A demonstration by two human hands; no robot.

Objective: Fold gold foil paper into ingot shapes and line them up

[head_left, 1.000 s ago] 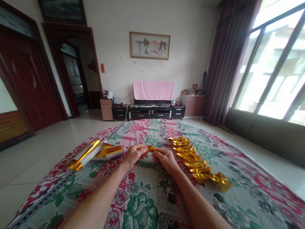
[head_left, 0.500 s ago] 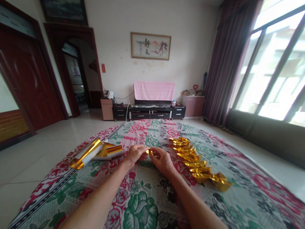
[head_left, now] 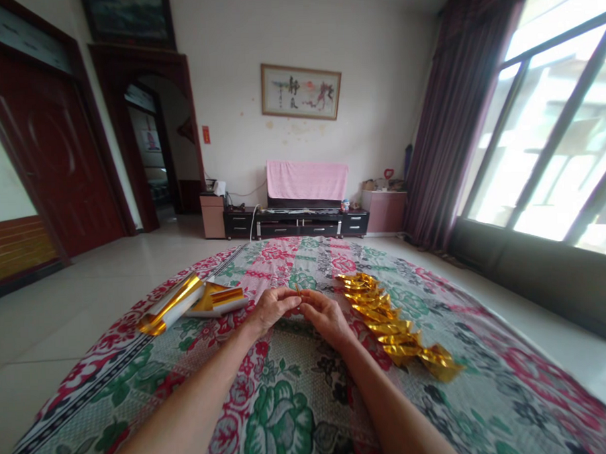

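My left hand [head_left: 272,309] and my right hand [head_left: 324,314] meet above the middle of the flowered cloth. Between their pinched fingertips is a small piece of gold foil paper [head_left: 298,289]; only a thin sliver of it shows, the rest being covered by the fingers. To the right, a slanting row of folded gold foil ingots [head_left: 380,310] lies on the cloth, several of them set close together. On the left rest two curled sheets of gold foil paper [head_left: 174,303] with pale backs, partly overlapping.
The patterned cloth [head_left: 280,420] covers a rounded table whose far edge faces a low black cabinet [head_left: 298,227]. A pink towel [head_left: 307,179] drapes over something on that cabinet. A window and dark curtain [head_left: 448,116] stand to the right, doors to the left.
The gold foil piece between my fingers has turned and shows less of its surface now. My fingertips have drawn closer together. The ingots and curled sheets lie as before.
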